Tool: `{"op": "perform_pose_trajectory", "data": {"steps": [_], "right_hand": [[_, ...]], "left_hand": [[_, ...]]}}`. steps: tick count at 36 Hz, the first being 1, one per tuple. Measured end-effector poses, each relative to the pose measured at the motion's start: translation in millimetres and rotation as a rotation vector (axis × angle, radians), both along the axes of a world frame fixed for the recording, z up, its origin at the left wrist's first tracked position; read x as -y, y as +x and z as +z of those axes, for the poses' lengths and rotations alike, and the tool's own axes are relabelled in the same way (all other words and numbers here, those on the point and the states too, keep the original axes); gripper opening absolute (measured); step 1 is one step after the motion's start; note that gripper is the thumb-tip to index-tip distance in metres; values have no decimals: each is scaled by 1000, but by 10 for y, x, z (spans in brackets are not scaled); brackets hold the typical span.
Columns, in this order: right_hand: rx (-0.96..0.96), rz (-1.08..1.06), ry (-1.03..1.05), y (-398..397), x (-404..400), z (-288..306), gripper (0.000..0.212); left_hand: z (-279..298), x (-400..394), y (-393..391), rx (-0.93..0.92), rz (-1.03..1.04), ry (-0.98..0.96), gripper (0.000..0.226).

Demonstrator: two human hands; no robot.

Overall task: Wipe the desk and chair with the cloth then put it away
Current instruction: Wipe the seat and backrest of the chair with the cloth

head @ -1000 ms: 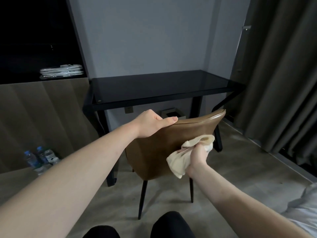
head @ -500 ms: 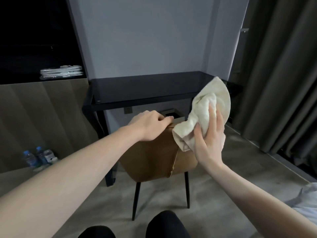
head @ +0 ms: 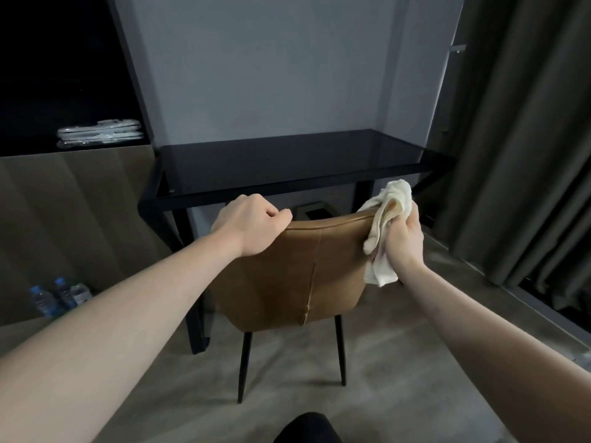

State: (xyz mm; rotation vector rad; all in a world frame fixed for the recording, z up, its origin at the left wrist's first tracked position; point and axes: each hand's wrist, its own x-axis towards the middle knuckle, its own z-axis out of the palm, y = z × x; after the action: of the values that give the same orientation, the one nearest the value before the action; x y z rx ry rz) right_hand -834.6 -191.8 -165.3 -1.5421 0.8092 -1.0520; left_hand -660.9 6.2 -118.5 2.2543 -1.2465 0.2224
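Chair-wiping step in hand, by the look of it. Left hand [head: 256, 223] curled over the top edge of the brown chair [head: 287, 279] back, near its left corner, gripping it to steady the chair. Right hand [head: 401, 241] clutches the cream cloth [head: 388, 212], bunched, at the chair back's right corner; cloth touches or drapes over that upper right edge, with a tail hanging below the palm.

Black glass-topped bench [head: 287, 167] sits just beyond both hands, chair pushed toward it. Cannot tell from here whether the bench top is already wiped; surface is dark and reflective.

Off to the left of the left arm: water bottles [head: 57, 297] on the floor, and a stack of wrapped white items [head: 100, 134] on a dark shelf above. Grey curtain [head: 527, 155] to the right of the right hand.

Judgement: the top rail and right side of the backrest are being worked. Next move likely calls for drawing the cloth along the top edge toward the left hand or down the rear panel, keeping the left-hand brace so the chair does not swivel or slide. Seat is hidden behind the backrest.
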Motion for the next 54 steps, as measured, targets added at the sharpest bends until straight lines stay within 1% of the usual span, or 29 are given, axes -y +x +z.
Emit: {"op": "perform_pose_trajectory", "data": {"steps": [1,3,4,5,6,8,9,11,13,15,18,21,23,25,28,32,34,37,40,44,47,51,54], "right_hand": [[23,5,8,8,-37,13,37],[45,9,-29,22,-142,13,27],[50,2,-73,22,-209,5,26],[54,-3,-126,20,-278,-13,31],[54,-6,-188,14,-356,-36,38],[5,-29,-417,17,-533,-83,50],[-34,-32,-552,31,-637,-102,52],[-145,-5,-728,65,-866,-112,56],[-214,10,-828,101,-1050,-127,55],[-223,8,-849,113,-1090,-139,54],[-177,19,-817,91,-937,-164,56],[-73,-36,-745,51,-685,-195,52],[-7,-28,-608,31,-548,-188,46],[34,-7,-485,38,-436,-178,44],[73,-85,-255,137,-261,-159,35],[103,-145,158,321,58,-203,39],[107,-135,270,375,140,-269,46],[141,-133,333,411,128,-326,47],[204,-129,349,398,15,-327,43],[221,-139,316,346,-240,-402,53],[247,-99,287,295,-625,-415,61],[240,-22,241,263,-1157,-378,84],[243,9,264,267,-1354,-341,86]], "left_hand": [[3,-8,7,-8,7,3,61],[10,-35,4,-20,18,10,61],[14,-49,-7,-25,21,15,61],[17,-58,-16,-27,24,19,60],[21,-59,-25,-26,30,23,60],[30,-51,-41,-30,54,32,61],[37,-51,-52,-38,72,35,61],[51,-71,-72,-59,96,46,58],[53,-107,-91,-94,100,54,59],[57,-128,-104,-121,107,49,60],[79,-125,-125,-115,120,47,58],[62,-120,-128,-79,115,39,55],[28,-104,-111,-53,98,31,56],[0,-78,-76,-36,89,21,57],[-12,-42,-30,-26,88,8,56],[-19,-23,2,-16,81,2,57],[-16,-18,10,-16,79,7,56],[-3,-19,14,-28,75,16,52],[-2,-35,5,-28,74,12,53],[13,-46,-25,-50,78,7,55],[37,-64,-71,-55,92,12,55],[68,-79,-114,-77,126,31,52],[77,-95,-134,-98,136,41,52]]}}
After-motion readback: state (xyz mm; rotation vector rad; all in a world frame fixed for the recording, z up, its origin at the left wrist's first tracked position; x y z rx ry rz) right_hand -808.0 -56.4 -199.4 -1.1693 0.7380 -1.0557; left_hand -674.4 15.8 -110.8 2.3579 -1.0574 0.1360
